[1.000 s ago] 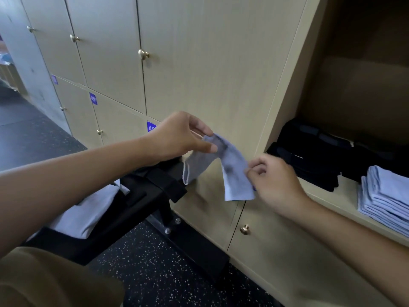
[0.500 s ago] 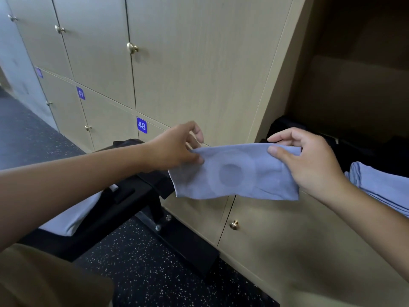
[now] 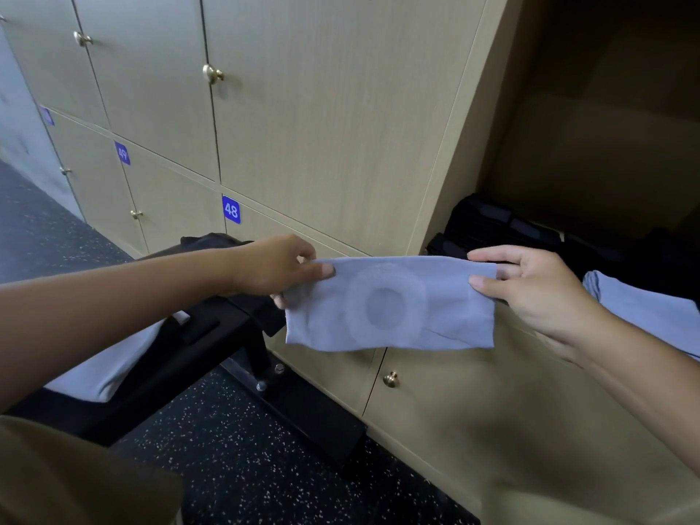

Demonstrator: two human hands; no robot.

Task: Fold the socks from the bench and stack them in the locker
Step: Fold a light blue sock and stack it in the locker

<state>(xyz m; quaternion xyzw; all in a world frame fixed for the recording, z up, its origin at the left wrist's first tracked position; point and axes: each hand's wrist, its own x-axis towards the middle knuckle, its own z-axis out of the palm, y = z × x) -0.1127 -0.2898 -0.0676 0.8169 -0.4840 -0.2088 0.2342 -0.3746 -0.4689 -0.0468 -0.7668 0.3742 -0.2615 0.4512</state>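
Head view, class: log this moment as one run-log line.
stage: folding | left hand: pinches one end of light blue fabric sock | right hand: pinches other end | sock: stretched flat, midair | wooden locker: open

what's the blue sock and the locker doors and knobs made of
Blue sock: thin matte knit, likely cotton blend; it hangs limp, with a paler ring pattern. Locker doors: pale wood-grain laminate, probably over board. Knobs: shiny brass-coloured metal, by the glint.

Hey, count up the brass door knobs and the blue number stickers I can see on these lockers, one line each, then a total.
Brass door knobs: 5
Blue number stickers: 3
Total: 8
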